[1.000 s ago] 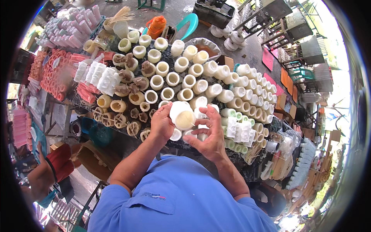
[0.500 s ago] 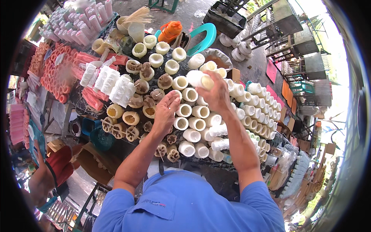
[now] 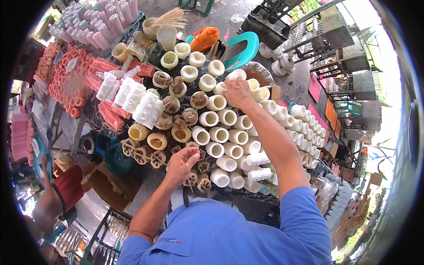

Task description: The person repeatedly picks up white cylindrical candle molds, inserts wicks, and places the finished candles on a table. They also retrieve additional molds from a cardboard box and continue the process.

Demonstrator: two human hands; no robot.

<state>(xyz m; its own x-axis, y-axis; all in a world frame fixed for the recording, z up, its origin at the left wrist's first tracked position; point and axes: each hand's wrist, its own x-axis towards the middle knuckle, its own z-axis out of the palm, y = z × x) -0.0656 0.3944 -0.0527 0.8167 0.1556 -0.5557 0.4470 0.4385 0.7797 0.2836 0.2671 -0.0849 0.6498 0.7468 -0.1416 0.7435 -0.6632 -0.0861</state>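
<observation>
My right hand [image 3: 238, 92] is at the far part of the table, its fingers curled over a white hollow wax cylinder [image 3: 220, 88] standing among others like it. Part of that cylinder is hidden by the hand. My left hand [image 3: 182, 165] hovers over the near side, fingers half bent and thumb apart, with nothing visible in it. Close beside it are brown flower-shaped moulds [image 3: 203, 182] with thin sticks across them. Rows of open-topped white cylinders [image 3: 215, 149] stand between my hands. Yellowish cups [image 3: 157, 141] and brown-filled cups [image 3: 171, 104] are to the left.
White wrapped bundles [image 3: 149, 108] lie on pink tubes [image 3: 111, 115] at the left. Behind the cups are an orange bottle [image 3: 204, 39] and a teal chair [image 3: 245, 49]. More white cylinders [image 3: 301, 126] fill the right side. Another person's arm [image 3: 49, 196] shows at the lower left.
My right hand has lowered the white cylinder from mid-air into the far rows. My left hand has drawn back toward me and its fingers have bent. The view has shifted slightly.
</observation>
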